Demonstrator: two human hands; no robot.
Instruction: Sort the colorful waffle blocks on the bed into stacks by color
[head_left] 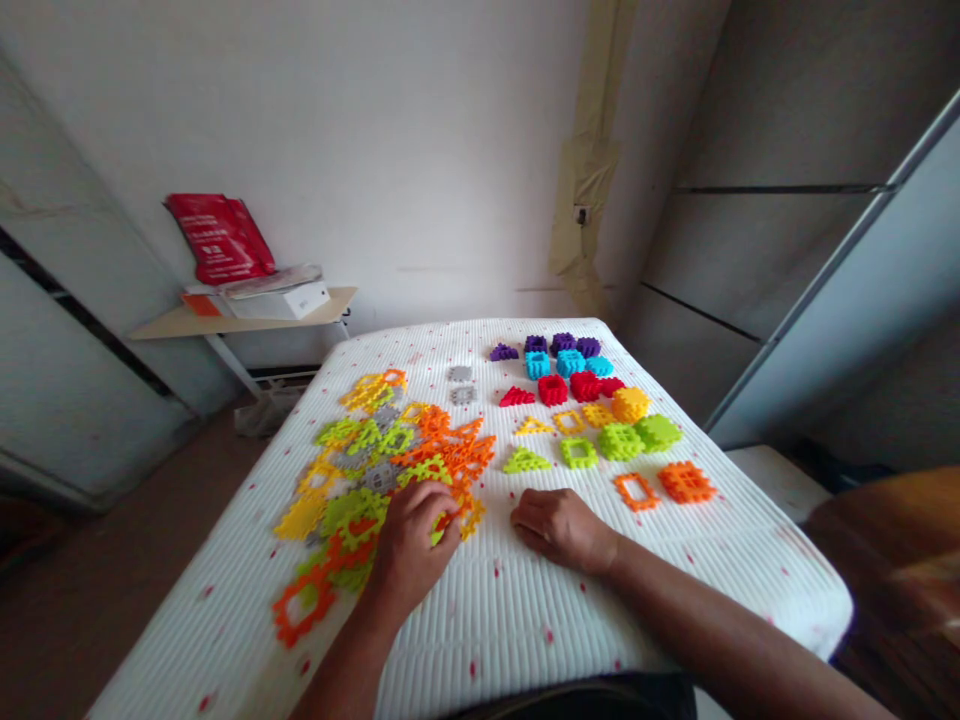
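Observation:
My left hand (417,528) is at the near right side of a mixed heap of notched plastic building pieces, its fingers curled in. A bit of a green piece (439,526) shows between its thumb and fingers; whether they grip it is unclear. In the heap lie orange pieces (439,440), green pieces (356,508), yellow pieces (304,512) and grey pieces (381,476). My right hand (562,528) rests closed on the white quilted cover (517,620), right of the heap. Its fingertips are turned down, hiding anything inside.
Sorted by colour on the right are purple (563,344), blue (570,362), red (553,390), yellow (631,404), green (621,441) and orange stacks (686,482). Two grey pieces (463,396) lie beyond the heap. A side table (169,322) with a red bag (217,238) stands far left.

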